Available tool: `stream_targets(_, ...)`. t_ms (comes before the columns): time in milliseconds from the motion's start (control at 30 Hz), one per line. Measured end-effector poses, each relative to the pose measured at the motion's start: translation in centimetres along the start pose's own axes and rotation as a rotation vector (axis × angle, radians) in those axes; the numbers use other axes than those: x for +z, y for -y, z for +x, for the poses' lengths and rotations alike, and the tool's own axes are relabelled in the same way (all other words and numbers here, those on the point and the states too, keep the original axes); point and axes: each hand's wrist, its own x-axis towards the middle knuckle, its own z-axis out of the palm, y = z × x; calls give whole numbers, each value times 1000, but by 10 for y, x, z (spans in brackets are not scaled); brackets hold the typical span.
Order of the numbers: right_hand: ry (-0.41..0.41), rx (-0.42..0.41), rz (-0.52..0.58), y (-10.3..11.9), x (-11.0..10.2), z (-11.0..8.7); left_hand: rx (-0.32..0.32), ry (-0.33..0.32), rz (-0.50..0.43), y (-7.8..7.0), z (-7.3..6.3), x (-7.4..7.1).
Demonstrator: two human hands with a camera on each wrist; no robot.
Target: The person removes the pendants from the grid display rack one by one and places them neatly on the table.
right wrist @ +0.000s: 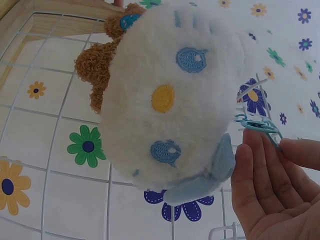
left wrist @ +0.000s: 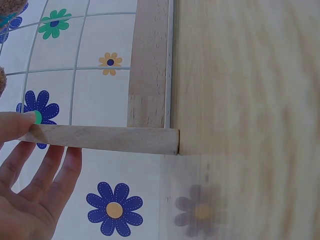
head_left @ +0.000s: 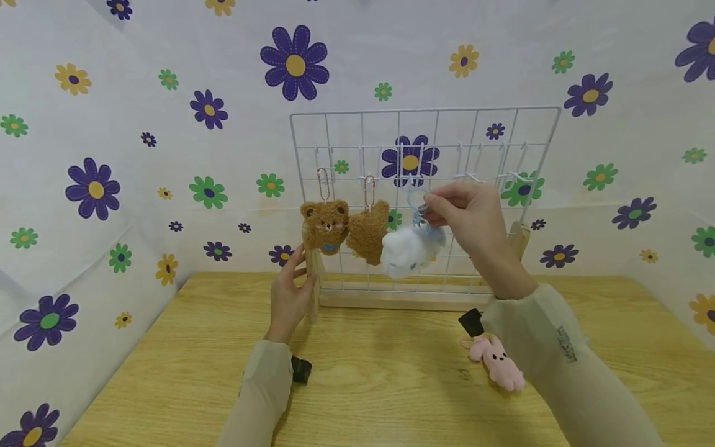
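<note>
My right hand (head_left: pixel 480 226) pinches the light-blue ring (head_left: pixel 417 198) of a white plush keychain (head_left: pixel 404 253) in front of a white wire grid rack (head_left: pixel 424 110). The ring is close to a hook; whether it touches it I cannot tell. In the right wrist view the white plush (right wrist: pixel 135 100) shows blue embroidered eyes and a yellow nose. At the rack's left side my left hand (head_left: pixel 287 304) grips the wooden upright (left wrist: pixel 105 139), thumb on one side and fingers on the other. A brown bear keychain (head_left: pixel 326 225) and a second brown plush (head_left: pixel 370 234) hang from bead chains.
A pink bunny plush (head_left: pixel 501 365) lies on the wooden table (head_left: pixel 380 385) beside my right forearm. More white hooks (head_left: pixel 472 177) sit on the grid's right half. Behind the rack hangs a white flower-patterned cloth (head_left: pixel 223 49).
</note>
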Motion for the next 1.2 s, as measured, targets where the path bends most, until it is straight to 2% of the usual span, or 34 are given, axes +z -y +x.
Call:
stream_targets(300,31,22,3,-14,-5,-7,-5,1,0,-1,1,0)
stream_targets(633,20,59,3,-26,-9,-14,-1,2,1,-1,1,0)
stream_targets(1200,31,39,-88,-49,-13,-30,-5,4,-12,0,0,1)
